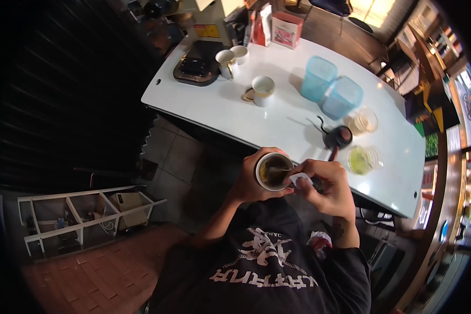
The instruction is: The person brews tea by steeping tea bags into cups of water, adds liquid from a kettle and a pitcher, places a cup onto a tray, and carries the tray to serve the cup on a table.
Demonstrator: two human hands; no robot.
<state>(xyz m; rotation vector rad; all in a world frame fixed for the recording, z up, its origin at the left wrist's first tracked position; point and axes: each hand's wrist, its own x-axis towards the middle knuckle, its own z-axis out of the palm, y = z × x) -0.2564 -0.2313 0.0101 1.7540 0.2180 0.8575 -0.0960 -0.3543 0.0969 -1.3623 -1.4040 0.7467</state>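
Note:
Near my chest, my left hand [247, 180] is wrapped round a white-rimmed cup [271, 183]. Dark liquid with a yellowish patch shows inside it. My right hand [327, 184] pinches what looks like a thin spoon [283, 169], its lower part reaching into the cup. A small white flat piece [300, 180] shows at the right fingers; whether it belongs to the spoon I cannot tell. Beyond the hands, on the white table [282, 123], a black gooseneck kettle [338, 137] stands beside a glass with pale green contents [359, 160].
Two translucent blue containers [319, 78] stand at the back right, near another glass [363, 120]. A gold-handled mug [262, 90], two more cups [226, 64] and a black scale-like device [198, 63] sit further left. A white rack [78, 225] is on the floor at left.

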